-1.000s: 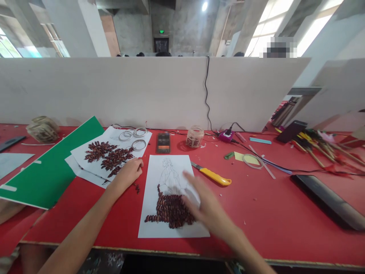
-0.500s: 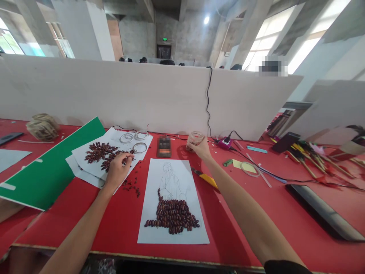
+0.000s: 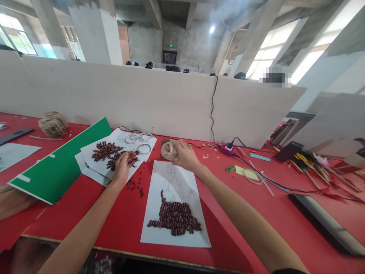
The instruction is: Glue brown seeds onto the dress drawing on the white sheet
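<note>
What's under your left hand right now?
The left hand rests on a white sheet bearing glued dark seeds. More white sheets and a green board lie beneath. Whatever sits directly under the palm is covered.

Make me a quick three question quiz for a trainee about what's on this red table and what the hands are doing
1. True or false: the right hand holds a small clear jar.
2. What does the left hand rest on?
A. green board
B. sheet with beans
C. yellow knife
3. What fills the skirt of the figure on the drawing?

Key: 1 true. 2 B, the sheet with beans. 3 Dark brown beans.
</note>
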`<state>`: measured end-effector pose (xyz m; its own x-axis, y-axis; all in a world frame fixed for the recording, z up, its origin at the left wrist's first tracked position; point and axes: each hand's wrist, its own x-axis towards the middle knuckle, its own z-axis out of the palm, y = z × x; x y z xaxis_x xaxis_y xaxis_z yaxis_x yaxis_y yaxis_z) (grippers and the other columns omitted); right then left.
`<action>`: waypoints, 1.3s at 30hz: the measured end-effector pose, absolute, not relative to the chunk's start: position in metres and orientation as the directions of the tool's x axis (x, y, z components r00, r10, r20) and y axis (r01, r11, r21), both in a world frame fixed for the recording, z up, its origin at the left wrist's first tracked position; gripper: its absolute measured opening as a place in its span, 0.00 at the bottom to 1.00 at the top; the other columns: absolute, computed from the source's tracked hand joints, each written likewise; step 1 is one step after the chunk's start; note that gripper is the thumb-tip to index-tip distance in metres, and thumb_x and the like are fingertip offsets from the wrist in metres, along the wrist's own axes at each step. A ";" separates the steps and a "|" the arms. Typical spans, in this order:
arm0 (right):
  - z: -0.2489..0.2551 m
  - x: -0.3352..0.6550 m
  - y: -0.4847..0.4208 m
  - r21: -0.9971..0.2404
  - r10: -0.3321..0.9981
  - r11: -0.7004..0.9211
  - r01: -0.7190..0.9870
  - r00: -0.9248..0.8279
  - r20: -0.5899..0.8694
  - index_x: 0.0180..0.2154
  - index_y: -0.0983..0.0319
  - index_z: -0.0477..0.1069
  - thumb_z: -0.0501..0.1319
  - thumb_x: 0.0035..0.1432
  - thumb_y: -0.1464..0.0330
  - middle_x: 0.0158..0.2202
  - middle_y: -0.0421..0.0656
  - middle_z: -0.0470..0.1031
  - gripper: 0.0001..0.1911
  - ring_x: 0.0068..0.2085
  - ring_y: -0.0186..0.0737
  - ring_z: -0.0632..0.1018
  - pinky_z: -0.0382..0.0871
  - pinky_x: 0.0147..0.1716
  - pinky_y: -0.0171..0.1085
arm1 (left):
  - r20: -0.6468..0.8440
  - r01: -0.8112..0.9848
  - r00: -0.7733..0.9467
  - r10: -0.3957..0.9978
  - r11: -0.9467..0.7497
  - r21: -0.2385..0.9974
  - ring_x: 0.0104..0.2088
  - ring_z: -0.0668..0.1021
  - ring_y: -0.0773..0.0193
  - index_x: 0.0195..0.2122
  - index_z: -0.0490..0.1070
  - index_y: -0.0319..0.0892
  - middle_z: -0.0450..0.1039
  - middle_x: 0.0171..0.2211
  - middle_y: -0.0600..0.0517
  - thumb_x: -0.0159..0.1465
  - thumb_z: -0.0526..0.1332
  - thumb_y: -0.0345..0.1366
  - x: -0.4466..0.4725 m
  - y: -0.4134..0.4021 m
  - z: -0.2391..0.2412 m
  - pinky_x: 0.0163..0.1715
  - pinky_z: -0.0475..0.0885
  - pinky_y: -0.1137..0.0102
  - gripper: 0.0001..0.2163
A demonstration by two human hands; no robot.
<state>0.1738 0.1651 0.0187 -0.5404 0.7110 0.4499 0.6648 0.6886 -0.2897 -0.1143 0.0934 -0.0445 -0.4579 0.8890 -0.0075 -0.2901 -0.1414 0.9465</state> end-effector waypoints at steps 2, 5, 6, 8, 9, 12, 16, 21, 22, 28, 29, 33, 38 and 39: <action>0.021 0.150 0.155 -0.206 0.620 0.777 0.595 -0.665 0.417 0.62 0.58 0.65 0.73 0.45 0.74 0.64 0.49 0.70 0.41 0.64 0.54 0.68 0.53 0.67 0.50 | -0.099 -0.436 -0.404 0.909 -0.096 0.895 0.52 0.79 0.57 0.46 0.74 0.41 0.78 0.53 0.42 0.68 0.56 0.47 -0.108 0.091 -0.045 0.48 0.74 0.65 0.16; 0.019 0.123 0.147 -0.001 0.482 0.857 0.515 -0.802 0.352 0.62 0.60 0.64 0.70 0.49 0.76 0.62 0.51 0.71 0.40 0.64 0.53 0.68 0.51 0.68 0.51 | -0.168 -0.538 -0.332 0.928 -0.039 0.842 0.62 0.74 0.57 0.48 0.76 0.43 0.74 0.60 0.42 0.73 0.50 0.49 -0.094 0.086 -0.045 0.60 0.68 0.62 0.19; 0.018 0.118 0.146 0.090 0.440 0.866 0.492 -0.835 0.331 0.63 0.61 0.63 0.69 0.50 0.77 0.61 0.52 0.71 0.39 0.63 0.53 0.68 0.51 0.67 0.52 | -0.170 -0.544 -0.331 0.928 -0.040 0.838 0.64 0.72 0.57 0.48 0.76 0.43 0.73 0.62 0.43 0.74 0.49 0.48 -0.090 0.085 -0.046 0.63 0.65 0.62 0.20; 0.017 0.110 0.144 0.250 0.366 0.861 0.443 -0.881 0.299 0.63 0.61 0.61 0.68 0.54 0.77 0.61 0.53 0.71 0.37 0.62 0.54 0.69 0.53 0.66 0.54 | -0.158 -0.535 -0.350 0.923 -0.058 0.843 0.67 0.69 0.58 0.49 0.76 0.44 0.71 0.63 0.44 0.75 0.48 0.47 -0.084 0.085 -0.049 0.66 0.59 0.62 0.19; 0.017 0.108 0.144 0.300 0.335 0.857 0.420 -0.894 0.296 0.63 0.61 0.61 0.67 0.56 0.77 0.60 0.52 0.72 0.35 0.61 0.54 0.70 0.54 0.66 0.54 | -0.145 -0.525 -0.361 0.921 -0.072 0.848 0.67 0.68 0.58 0.49 0.76 0.44 0.71 0.64 0.44 0.75 0.48 0.46 -0.082 0.085 -0.051 0.67 0.58 0.62 0.19; 0.018 0.105 0.145 0.410 0.240 0.841 0.354 -0.922 0.304 0.61 0.58 0.62 0.60 0.63 0.79 0.59 0.50 0.73 0.27 0.59 0.51 0.71 0.57 0.65 0.55 | -0.101 -0.480 -0.391 0.915 -0.109 0.870 0.68 0.68 0.58 0.49 0.76 0.45 0.71 0.64 0.45 0.75 0.49 0.48 -0.081 0.088 -0.058 0.67 0.58 0.61 0.19; 0.024 0.101 0.143 0.521 0.163 0.796 0.307 -0.939 0.304 0.61 0.57 0.62 0.54 0.68 0.80 0.59 0.48 0.73 0.23 0.59 0.49 0.72 0.61 0.63 0.54 | -0.077 -0.452 -0.402 0.912 -0.124 0.883 0.66 0.70 0.57 0.49 0.77 0.45 0.73 0.62 0.45 0.73 0.51 0.49 -0.083 0.091 -0.066 0.66 0.60 0.62 0.19; 0.030 0.096 0.140 0.609 0.044 0.767 0.204 -0.963 0.267 0.58 0.58 0.64 0.52 0.70 0.78 0.59 0.47 0.72 0.19 0.59 0.49 0.71 0.63 0.63 0.56 | -0.073 -0.469 -0.409 0.910 -0.140 0.872 0.63 0.73 0.57 0.49 0.77 0.44 0.75 0.60 0.45 0.72 0.54 0.49 -0.084 0.093 -0.071 0.66 0.62 0.62 0.18; 0.031 0.095 0.140 0.615 0.029 0.765 0.191 -0.964 0.263 0.57 0.58 0.65 0.52 0.70 0.78 0.59 0.47 0.72 0.19 0.59 0.49 0.72 0.64 0.63 0.57 | -0.069 -0.470 -0.408 0.910 -0.145 0.871 0.63 0.73 0.57 0.49 0.77 0.44 0.75 0.60 0.45 0.71 0.55 0.49 -0.084 0.093 -0.072 0.66 0.63 0.61 0.18; 0.030 0.089 0.142 0.643 -0.020 0.749 0.160 -0.965 0.263 0.54 0.57 0.67 0.53 0.70 0.77 0.57 0.46 0.74 0.16 0.58 0.48 0.73 0.66 0.62 0.59 | -0.042 -0.472 -0.401 0.915 -0.167 0.866 0.62 0.75 0.55 0.49 0.77 0.42 0.77 0.57 0.45 0.69 0.58 0.50 -0.082 0.094 -0.074 0.64 0.65 0.60 0.18; 0.030 0.088 0.143 0.644 -0.023 0.747 0.161 -0.963 0.268 0.54 0.56 0.67 0.53 0.71 0.77 0.57 0.46 0.74 0.16 0.58 0.48 0.73 0.66 0.62 0.59 | -0.039 -0.473 -0.403 0.914 -0.172 0.864 0.62 0.75 0.55 0.48 0.77 0.42 0.77 0.57 0.45 0.69 0.58 0.49 -0.082 0.093 -0.074 0.64 0.66 0.61 0.18; 0.029 0.088 0.144 0.625 -0.019 0.763 0.165 -0.961 0.277 0.56 0.58 0.66 0.53 0.70 0.78 0.57 0.47 0.75 0.17 0.59 0.48 0.74 0.66 0.62 0.59 | -0.051 -0.491 -0.409 0.911 -0.173 0.854 0.62 0.75 0.56 0.48 0.77 0.42 0.78 0.56 0.45 0.70 0.56 0.47 -0.080 0.093 -0.072 0.65 0.65 0.61 0.17; 0.033 0.093 0.142 0.520 0.039 0.835 0.180 -0.962 0.269 0.60 0.59 0.63 0.58 0.64 0.81 0.61 0.51 0.72 0.25 0.62 0.51 0.71 0.61 0.66 0.60 | -0.041 -0.477 -0.410 0.911 -0.175 0.861 0.63 0.74 0.55 0.48 0.77 0.43 0.77 0.57 0.45 0.70 0.57 0.50 -0.081 0.093 -0.073 0.66 0.63 0.59 0.17; 0.034 0.094 0.142 0.502 0.057 0.843 0.192 -0.961 0.271 0.61 0.59 0.62 0.59 0.63 0.81 0.61 0.51 0.71 0.27 0.63 0.51 0.71 0.59 0.66 0.61 | -0.045 -0.475 -0.414 0.909 -0.174 0.863 0.63 0.73 0.55 0.47 0.77 0.43 0.77 0.57 0.45 0.70 0.57 0.50 -0.081 0.093 -0.074 0.67 0.62 0.59 0.17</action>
<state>0.0944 0.1418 0.0339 -0.9609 0.0570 0.2708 0.1916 0.8432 0.5024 -0.0806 0.0932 -0.0739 -0.4142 0.9091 -0.0448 -0.4751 -0.1739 0.8626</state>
